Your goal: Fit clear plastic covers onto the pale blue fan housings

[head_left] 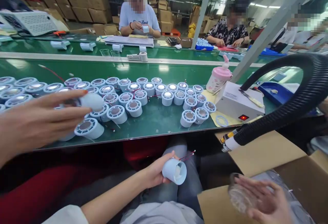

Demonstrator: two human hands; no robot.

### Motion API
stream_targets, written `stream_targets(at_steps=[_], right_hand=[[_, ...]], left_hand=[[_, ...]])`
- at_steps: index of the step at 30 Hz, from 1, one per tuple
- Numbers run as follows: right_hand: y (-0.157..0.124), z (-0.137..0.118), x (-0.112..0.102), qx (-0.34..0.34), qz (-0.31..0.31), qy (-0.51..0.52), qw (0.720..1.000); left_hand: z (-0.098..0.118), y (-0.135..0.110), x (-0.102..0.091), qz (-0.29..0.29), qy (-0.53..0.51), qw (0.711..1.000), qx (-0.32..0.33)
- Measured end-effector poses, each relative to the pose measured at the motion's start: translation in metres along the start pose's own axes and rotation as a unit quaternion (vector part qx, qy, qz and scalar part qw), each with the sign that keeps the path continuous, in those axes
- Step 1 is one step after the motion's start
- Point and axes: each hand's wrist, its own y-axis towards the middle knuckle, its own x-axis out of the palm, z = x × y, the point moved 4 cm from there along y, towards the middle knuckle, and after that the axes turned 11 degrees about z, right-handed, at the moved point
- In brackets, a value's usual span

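My left hand (156,170) is closed around a light blue cylindrical housing (169,171), held over my lap with its open end facing right. A whitish part shows inside it, and thin red and black wires (188,155) with small white connectors stick out behind. At the lower right, my right hand (269,198) grips a clear round plastic cup (239,193), blurred by motion, above an open cardboard box (217,203). Many similar light blue housings (117,114) stand on the green bench (159,125), each with a round metallic disc on top.
From the left reaches a co-worker's hand (43,118) with another blue part. A white box with a red switch (241,101) and a black flexible hose (282,106) stand right, beside a pink cup (217,79) and blue tray (279,96). People work across the bench.
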Motion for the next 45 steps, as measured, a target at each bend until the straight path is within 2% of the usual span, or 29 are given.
stream_targets(at_steps=[1,3,4,6,8,10,12,14,15,16,19,20,21,24,28,31,33,35,38,40,42,45], right_hand=[[-0.006,-0.007,0.023,0.005,-0.045,0.050,0.998],[-0.014,-0.024,0.063,0.016,-0.142,0.071,0.987],[-0.016,-0.035,0.079,0.000,-0.189,0.046,0.981],[-0.019,-0.056,0.102,-0.095,-0.256,-0.065,0.960],[-0.020,-0.074,0.118,-0.242,-0.274,-0.205,0.908],[-0.022,-0.083,0.132,-0.361,-0.253,-0.324,0.837],[-0.021,-0.085,0.146,-0.416,-0.226,-0.412,0.778],[-0.018,-0.082,0.158,-0.414,-0.225,-0.463,0.751],[-0.016,-0.080,0.162,-0.395,-0.241,-0.468,0.753],[-0.015,-0.079,0.166,-0.367,-0.264,-0.457,0.766],[-0.011,-0.079,0.168,-0.239,-0.316,-0.357,0.846],[-0.010,-0.081,0.167,-0.199,-0.318,-0.316,0.872],[-0.009,-0.083,0.165,-0.166,-0.313,-0.278,0.893],[-0.006,-0.084,0.161,-0.086,-0.284,-0.197,0.934],[-0.001,-0.073,0.156,0.024,-0.237,-0.109,0.965],[0.002,-0.065,0.153,0.116,-0.209,-0.021,0.971],[0.002,-0.063,0.152,0.146,-0.206,0.025,0.967],[0.000,-0.067,0.151,0.100,-0.236,0.020,0.966],[-0.006,-0.077,0.149,-0.074,-0.278,-0.087,0.954],[-0.012,-0.081,0.146,-0.151,-0.273,-0.144,0.939],[-0.015,-0.081,0.144,-0.145,-0.274,-0.141,0.940],[-0.018,-0.080,0.142,-0.064,-0.291,-0.100,0.949]], left_hand=[[0.002,-0.003,0.001,-0.008,0.009,1.000,0.006],[0.007,-0.007,0.003,-0.022,0.031,0.999,0.021],[0.010,-0.010,0.003,-0.027,0.045,0.998,0.029],[0.015,-0.014,0.005,-0.036,0.081,0.995,0.047],[0.021,-0.017,0.006,-0.044,0.129,0.988,0.067],[0.026,-0.021,0.009,-0.053,0.186,0.977,0.091],[0.032,-0.027,0.013,-0.058,0.242,0.961,0.121],[0.039,-0.034,0.018,-0.057,0.280,0.944,0.166],[0.043,-0.038,0.021,-0.051,0.307,0.927,0.210],[0.047,-0.042,0.023,-0.041,0.342,0.900,0.267],[0.055,-0.053,0.028,-0.007,0.437,0.792,0.426],[0.056,-0.053,0.027,-0.001,0.447,0.771,0.453],[0.055,-0.051,0.025,0.001,0.443,0.767,0.464],[0.052,-0.044,0.018,-0.012,0.423,0.768,0.480],[0.048,-0.039,0.017,-0.066,0.426,0.764,0.481],[0.046,-0.041,0.020,-0.104,0.398,0.809,0.420],[0.044,-0.042,0.022,-0.119,0.357,0.848,0.373],[0.043,-0.043,0.023,-0.124,0.311,0.882,0.332],[0.041,-0.042,0.021,-0.116,0.250,0.919,0.282],[0.039,-0.043,0.021,-0.123,0.241,0.929,0.253],[0.039,-0.046,0.022,-0.137,0.258,0.923,0.250],[0.043,-0.053,0.023,-0.141,0.301,0.890,0.312]])
